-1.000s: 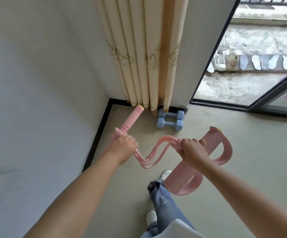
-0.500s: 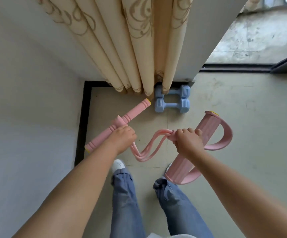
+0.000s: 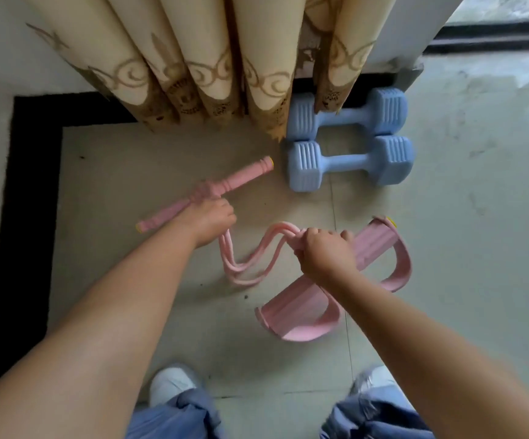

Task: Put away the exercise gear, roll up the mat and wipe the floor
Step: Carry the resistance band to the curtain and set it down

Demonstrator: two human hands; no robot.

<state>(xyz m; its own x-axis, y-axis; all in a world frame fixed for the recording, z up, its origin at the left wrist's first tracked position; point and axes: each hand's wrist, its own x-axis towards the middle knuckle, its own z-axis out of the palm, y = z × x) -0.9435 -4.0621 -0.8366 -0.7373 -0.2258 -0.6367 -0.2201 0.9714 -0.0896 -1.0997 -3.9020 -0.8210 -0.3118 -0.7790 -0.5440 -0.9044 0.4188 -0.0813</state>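
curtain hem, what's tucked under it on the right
One end of the rear blue dumbbell sits partly under the curtain. Anything deeper behind the folds is hidden.

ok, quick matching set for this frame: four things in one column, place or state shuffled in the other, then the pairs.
Things:
1. dumbbells
2. pink handle bar
3. pink foot pedal
4. curtain

Place or state:
A. gripped by the right hand
B. hangs over the corner, hem near the floor
C. gripped by the left hand
D. side by side on the floor by the wall

Pairs: 1-D, 2-C, 3-A, 4-B
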